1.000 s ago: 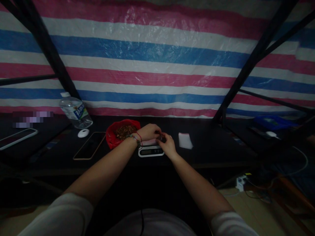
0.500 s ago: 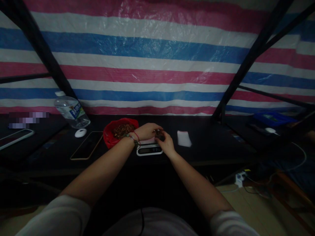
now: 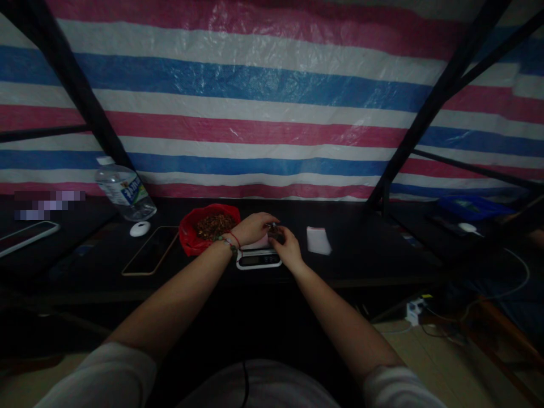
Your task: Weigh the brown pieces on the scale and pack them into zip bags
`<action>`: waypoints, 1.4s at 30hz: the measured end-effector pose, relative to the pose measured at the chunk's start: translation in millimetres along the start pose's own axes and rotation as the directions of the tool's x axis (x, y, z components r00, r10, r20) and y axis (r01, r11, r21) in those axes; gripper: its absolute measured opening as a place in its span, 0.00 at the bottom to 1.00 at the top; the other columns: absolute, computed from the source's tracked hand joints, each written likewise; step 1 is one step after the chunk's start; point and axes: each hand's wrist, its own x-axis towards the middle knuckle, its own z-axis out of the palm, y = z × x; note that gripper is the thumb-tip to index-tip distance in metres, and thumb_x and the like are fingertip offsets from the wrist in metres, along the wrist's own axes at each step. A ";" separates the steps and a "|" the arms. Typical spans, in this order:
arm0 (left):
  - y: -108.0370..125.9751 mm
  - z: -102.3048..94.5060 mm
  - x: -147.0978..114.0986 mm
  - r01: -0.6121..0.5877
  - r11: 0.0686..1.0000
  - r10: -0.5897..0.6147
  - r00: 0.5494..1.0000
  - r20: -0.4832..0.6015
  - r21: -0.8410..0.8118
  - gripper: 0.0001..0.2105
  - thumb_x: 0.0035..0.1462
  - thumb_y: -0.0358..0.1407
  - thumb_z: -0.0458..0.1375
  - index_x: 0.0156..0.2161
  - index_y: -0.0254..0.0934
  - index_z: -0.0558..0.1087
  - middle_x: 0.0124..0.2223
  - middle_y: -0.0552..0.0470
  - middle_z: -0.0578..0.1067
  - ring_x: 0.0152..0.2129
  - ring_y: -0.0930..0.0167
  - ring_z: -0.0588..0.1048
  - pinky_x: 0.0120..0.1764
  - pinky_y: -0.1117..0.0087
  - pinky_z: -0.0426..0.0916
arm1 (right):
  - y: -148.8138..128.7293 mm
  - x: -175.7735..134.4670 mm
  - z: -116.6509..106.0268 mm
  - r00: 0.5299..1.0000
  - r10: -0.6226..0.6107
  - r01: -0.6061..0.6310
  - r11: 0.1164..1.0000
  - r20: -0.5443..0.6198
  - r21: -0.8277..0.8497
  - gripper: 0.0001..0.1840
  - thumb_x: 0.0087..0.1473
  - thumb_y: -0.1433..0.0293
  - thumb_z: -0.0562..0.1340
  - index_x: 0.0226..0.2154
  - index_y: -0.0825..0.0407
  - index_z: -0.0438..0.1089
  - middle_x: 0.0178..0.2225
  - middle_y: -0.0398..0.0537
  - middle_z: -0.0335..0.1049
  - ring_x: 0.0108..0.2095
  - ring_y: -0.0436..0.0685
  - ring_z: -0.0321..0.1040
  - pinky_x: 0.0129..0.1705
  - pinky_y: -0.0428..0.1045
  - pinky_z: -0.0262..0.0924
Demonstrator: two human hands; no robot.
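My left hand [image 3: 254, 228], with a red string and a beaded bracelet at the wrist, reaches over a small white digital scale [image 3: 259, 265]. Its fingers are closed at the top of a small clear bag [image 3: 276, 233] with dark brown contents. From the other side my right hand [image 3: 289, 250] grips the same bag between thumb and fingers. Much of the bag is hidden by the fingers. Left of the scale, partly behind my left wrist, sits an open red plastic bag [image 3: 187, 241] full of brown dried bits [image 3: 215, 225]. A stack of small clear bags [image 3: 318, 241] lies to the right.
A phone [image 3: 149, 252], a white earbud case [image 3: 140, 228] and a clear plastic bottle [image 3: 127, 192] stand or lie at the left. Another phone [image 3: 28, 238] is further left. Dark metal posts [image 3: 402, 147] frame the black table; a striped sheet [image 3: 263, 113] hangs behind.
Both hands stay over the scale with the small bag, their fingers shifting only slightly at its top. The other things keep their places.
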 end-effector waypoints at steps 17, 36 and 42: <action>-45.0 -27.6 -30.4 0.453 0.891 -0.454 0.888 -0.076 -0.025 0.14 0.52 0.34 0.51 0.41 0.35 0.76 0.42 0.49 0.78 0.40 0.67 0.75 0.46 0.71 0.67 | 1.8 0.2 1.5 0.998 0.057 -0.058 0.997 0.022 0.044 0.19 0.43 0.67 0.65 0.42 0.49 0.66 0.40 0.47 0.73 0.42 0.57 0.70 0.46 0.54 0.62; -98.0 -42.1 -94.0 0.525 0.753 -0.605 0.789 0.105 0.397 0.14 0.49 0.36 0.53 0.38 0.39 0.77 0.41 0.47 0.78 0.38 0.65 0.74 0.42 0.71 0.65 | -1.0 27.8 -75.8 0.947 0.104 -0.043 0.979 0.304 -0.202 0.13 0.49 0.70 0.61 0.39 0.52 0.73 0.36 0.48 0.75 0.36 0.54 0.71 0.41 0.50 0.63; -95.1 -41.6 -94.1 0.526 0.742 -0.614 0.782 0.107 0.417 0.13 0.48 0.35 0.53 0.37 0.38 0.77 0.40 0.47 0.78 0.37 0.65 0.75 0.40 0.71 0.65 | 5.8 20.2 -62.3 0.856 0.189 0.088 0.863 0.481 -0.497 0.12 0.46 0.72 0.64 0.37 0.55 0.75 0.39 0.54 0.75 0.40 0.59 0.71 0.43 0.50 0.62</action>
